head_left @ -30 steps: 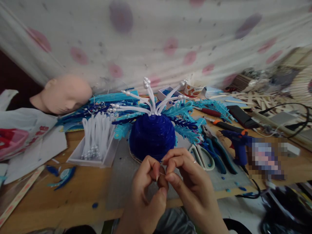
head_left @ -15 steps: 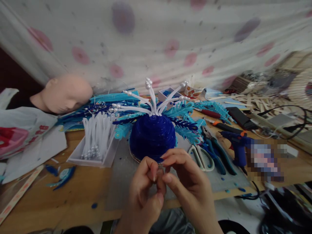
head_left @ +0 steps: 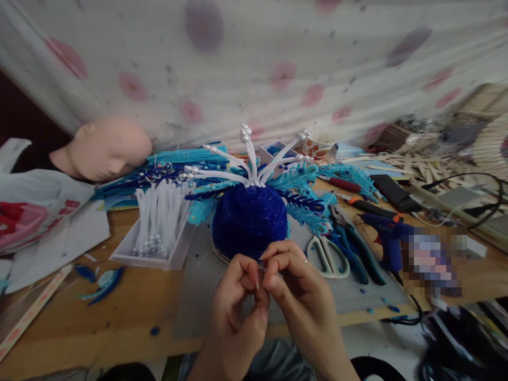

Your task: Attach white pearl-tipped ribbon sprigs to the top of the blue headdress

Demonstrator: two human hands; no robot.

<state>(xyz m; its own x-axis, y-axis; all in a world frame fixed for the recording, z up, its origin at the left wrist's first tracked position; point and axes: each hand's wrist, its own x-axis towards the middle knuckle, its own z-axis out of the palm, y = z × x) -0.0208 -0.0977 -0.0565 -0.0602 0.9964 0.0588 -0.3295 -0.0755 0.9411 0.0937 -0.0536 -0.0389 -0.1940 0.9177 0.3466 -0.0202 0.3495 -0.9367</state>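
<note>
My left hand (head_left: 240, 304) and my right hand (head_left: 299, 288) meet in front of a dark blue domed headpiece (head_left: 250, 217). Fingers of both are curled into pinches, with fingertips nearly touching. Something tiny and pale shows between them, too small to name. White stems tipped with pearly beads (head_left: 245, 132) fan out from the dome's top. Turquoise and blue feather-shaped pieces (head_left: 301, 182) spread at its sides. A bead chain (head_left: 219, 255) runs along the lower left rim; my fingers hide part of the front edge.
A white box (head_left: 154, 260) of white beaded stems stands left. Scissors (head_left: 327, 258), pliers (head_left: 359, 248) and a blue glue gun (head_left: 391, 238) lie right. A mannequin head (head_left: 111, 148) rests at the back left. A grey mat (head_left: 194, 312) lies on the wooden table (head_left: 119, 333).
My right hand's fingers have drawn slightly closer to the left hand's fingertips. The view has shifted a little; the headpiece stays in place.
</note>
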